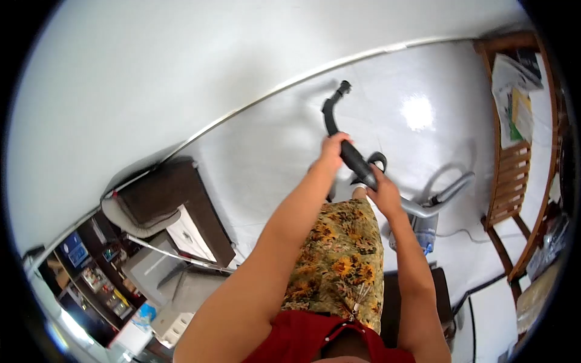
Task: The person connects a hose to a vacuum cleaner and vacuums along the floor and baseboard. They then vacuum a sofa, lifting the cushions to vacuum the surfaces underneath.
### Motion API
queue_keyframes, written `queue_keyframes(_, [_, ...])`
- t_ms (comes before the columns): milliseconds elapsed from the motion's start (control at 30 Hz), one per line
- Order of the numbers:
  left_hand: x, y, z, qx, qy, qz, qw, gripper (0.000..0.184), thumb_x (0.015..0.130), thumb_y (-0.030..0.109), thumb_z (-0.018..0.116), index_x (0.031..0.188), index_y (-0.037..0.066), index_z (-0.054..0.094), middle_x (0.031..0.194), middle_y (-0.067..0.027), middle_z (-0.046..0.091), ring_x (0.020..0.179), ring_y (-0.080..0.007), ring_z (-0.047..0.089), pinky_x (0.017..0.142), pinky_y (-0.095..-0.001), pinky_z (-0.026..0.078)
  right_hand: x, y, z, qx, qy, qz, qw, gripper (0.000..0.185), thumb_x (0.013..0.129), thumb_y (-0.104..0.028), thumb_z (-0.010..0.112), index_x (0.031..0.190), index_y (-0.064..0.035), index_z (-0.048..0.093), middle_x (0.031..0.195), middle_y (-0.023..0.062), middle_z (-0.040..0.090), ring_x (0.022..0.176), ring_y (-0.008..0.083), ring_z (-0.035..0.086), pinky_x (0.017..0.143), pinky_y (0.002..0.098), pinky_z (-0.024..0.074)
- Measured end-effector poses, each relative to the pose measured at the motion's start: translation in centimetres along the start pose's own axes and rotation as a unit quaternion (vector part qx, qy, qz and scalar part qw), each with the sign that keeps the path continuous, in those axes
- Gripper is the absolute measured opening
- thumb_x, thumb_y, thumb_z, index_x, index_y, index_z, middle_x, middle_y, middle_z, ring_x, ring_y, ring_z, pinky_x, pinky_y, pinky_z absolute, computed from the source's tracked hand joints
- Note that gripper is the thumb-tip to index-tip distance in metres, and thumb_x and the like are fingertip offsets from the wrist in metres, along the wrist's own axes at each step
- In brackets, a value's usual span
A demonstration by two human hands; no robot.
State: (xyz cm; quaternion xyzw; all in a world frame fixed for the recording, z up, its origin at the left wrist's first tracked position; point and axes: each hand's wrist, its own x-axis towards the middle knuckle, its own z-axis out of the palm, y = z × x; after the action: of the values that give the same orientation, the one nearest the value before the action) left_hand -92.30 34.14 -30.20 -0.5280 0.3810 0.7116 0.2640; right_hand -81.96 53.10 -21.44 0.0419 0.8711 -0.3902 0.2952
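Observation:
A black vacuum cleaner wand (356, 160) slants across the middle of the view above the pale floor. My left hand (332, 150) is closed round its upper part. Lower down, my right hand (384, 192) is wrapped round the handle end, near a black loop-shaped part (377, 158). Past my left hand the tube bends and narrows to a small black end (345, 86) close to the wall. From the handle a grey hose (465, 181) curves right and back to the vacuum cleaner body (425, 228), which my right forearm partly hides.
A wooden bench (511, 181) with newspapers (511, 91) stands on the right. A thin cord (463, 232) trails over the floor. At lower left are a dark brown cabinet (175, 199) and shelves (91, 272) of small items. A white wall (181, 66) borders the floor.

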Motion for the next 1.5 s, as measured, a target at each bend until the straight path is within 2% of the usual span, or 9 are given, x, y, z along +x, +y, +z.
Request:
queue_keyframes(100, [-6.7,-0.7,-0.1,-0.046,-0.071,0.012,0.996,0.011,0.079,0.008,0.067,0.083,0.003,0.057,0.077,-0.0113,0.059,0.078,-0.0262,0.061,0.08,-0.0394,0.052,-3.5,-0.5,-2.7,-0.018,-0.042,0.015,0.999,0.067,0.075,-0.02,0.074,0.137,-0.0138,0.048,0.106,0.022,0.066,0.093,0.0416,0.065,0.08,0.048,0.0515])
queue_keyframes(233, [-15.7,-0.3,-4.0,-0.143,-0.091,-0.039,0.985,0.029,0.088,0.018,0.07,0.1,0.005,0.047,0.081,-0.0077,0.055,0.082,-0.0268,0.061,0.085,-0.0428,0.053,-9.5,-4.1,-4.7,-0.038,-0.109,-0.009,0.993,0.065,0.074,-0.022,0.077,0.132,-0.0095,0.05,0.109,0.0236,0.066,0.1,0.0416,0.065,0.085,0.0456,0.0514])
queue_keyframes(467, [-30.5,-0.5,-9.4,-0.154,-0.108,0.034,0.982,0.018,0.088,0.013,0.067,0.088,0.005,0.051,0.081,-0.007,0.058,0.089,-0.0256,0.062,0.094,-0.0413,0.049,-18.2,-11.7,-5.3,-0.078,-0.135,-0.062,0.986,0.072,0.073,-0.044,0.079,0.127,-0.0042,0.053,0.102,0.0246,0.067,0.098,0.0409,0.065,0.085,0.046,0.0505])
queue_keyframes(567, [-35.8,-0.9,-10.4,-0.144,-0.164,0.053,0.975,0.015,0.085,0.012,0.068,0.086,0.006,0.054,0.08,-0.0064,0.059,0.088,-0.0253,0.062,0.093,-0.04,0.049,-21.4,-16.1,-6.5,-0.123,-0.139,-0.073,0.98,0.07,0.071,-0.053,0.08,0.111,-0.0005,0.059,0.1,0.0277,0.066,0.098,0.043,0.064,0.084,0.0471,0.0508])
queue_keyframes(667, [-40.1,-0.9,-10.6,-0.161,-0.192,0.086,0.964,0.014,0.084,0.013,0.069,0.085,0.007,0.057,0.08,-0.0067,0.06,0.086,-0.0239,0.062,0.087,-0.0377,0.05,-24.5,-17.8,-7.1,-0.097,-0.078,-0.201,0.972,0.08,0.072,-0.055,0.079,0.124,0.0007,0.055,0.112,0.026,0.065,0.106,0.0411,0.063,0.091,0.0446,0.0494])
queue_keyframes(800, [-43.9,-1.4,-9.9,-0.194,-0.219,0.115,0.949,0.014,0.085,0.012,0.069,0.088,0.005,0.058,0.081,-0.0069,0.061,0.088,-0.023,0.062,0.086,-0.038,0.05,-25.3,-19.0,-8.6,-0.036,-0.129,-0.128,0.983,0.088,0.075,-0.058,0.077,0.138,-0.0078,0.042,0.108,0.027,0.066,0.104,0.0418,0.065,0.088,0.0454,0.0503])
queue_keyframes(1033, [-46.2,-3.4,-8.6,-0.187,-0.152,0.223,0.944,0.014,0.082,0.014,0.072,0.083,0.005,0.062,0.078,-0.0064,0.063,0.078,-0.0197,0.062,0.078,-0.0331,0.049,-26.1,-22.8,-10.5,-0.097,-0.145,-0.171,0.97,0.05,0.077,-0.028,0.077,0.114,-0.0013,0.056,0.094,0.0226,0.069,0.088,0.0385,0.068,0.076,0.0445,0.0514])
queue_keyframes(1133, [-47.4,-4.6,-7.9,-0.168,-0.114,0.243,0.948,0.016,0.082,0.017,0.073,0.079,0.006,0.062,0.078,-0.0055,0.063,0.076,-0.0175,0.06,0.075,-0.0318,0.047,-23.8,-19.8,-10.2,-0.147,-0.145,-0.276,0.939,0.048,0.075,-0.025,0.077,0.112,-0.0017,0.056,0.091,0.0213,0.068,0.086,0.0372,0.068,0.075,0.0428,0.0515])
queue_keyframes(1500, [-50.1,-6.2,-7.9,-0.288,-0.018,0.289,0.913,0.019,0.082,0.022,0.075,0.08,0.008,0.062,0.077,-0.0046,0.062,0.073,-0.0164,0.057,0.071,-0.0315,0.046,-23.2,-22.2,-9.9,-0.141,-0.253,-0.283,0.915,0.055,0.073,-0.024,0.081,0.115,-0.0013,0.053,0.095,0.0204,0.068,0.089,0.0361,0.068,0.077,0.0418,0.0521])
